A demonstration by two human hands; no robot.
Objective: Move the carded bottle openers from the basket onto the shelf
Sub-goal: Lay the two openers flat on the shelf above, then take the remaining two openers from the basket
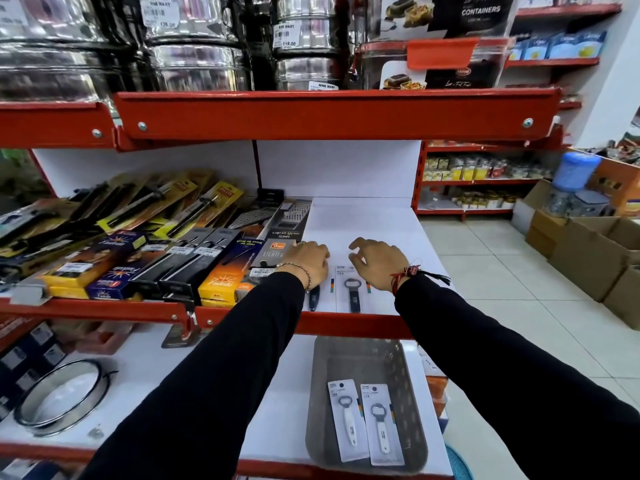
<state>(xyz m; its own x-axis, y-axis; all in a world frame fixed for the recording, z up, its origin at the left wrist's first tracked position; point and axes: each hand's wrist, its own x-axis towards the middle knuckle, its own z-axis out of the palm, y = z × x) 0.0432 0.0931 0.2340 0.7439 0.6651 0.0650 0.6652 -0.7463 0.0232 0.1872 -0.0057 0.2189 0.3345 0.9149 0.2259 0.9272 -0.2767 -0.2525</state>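
Two carded bottle openers with dark handles lie side by side on the white middle shelf (374,223); the right one (352,292) shows in full, the left one (314,296) is mostly hidden under my left wrist. My left hand (308,259) rests palm down on the left card. My right hand (375,261) hovers with fingers apart over the top of the right card. On the lower shelf, a grey plastic basket (414,403) holds two carded openers with white handles, a left one (348,419) and a right one (381,422).
Boxed lighters, graters and carded tools (166,251) crowd the middle shelf left of my hands. Steel tins fill the red shelf (332,112) above. A round steel sieve (59,396) lies at lower left. Cardboard boxes (588,258) stand on the tiled floor at right.
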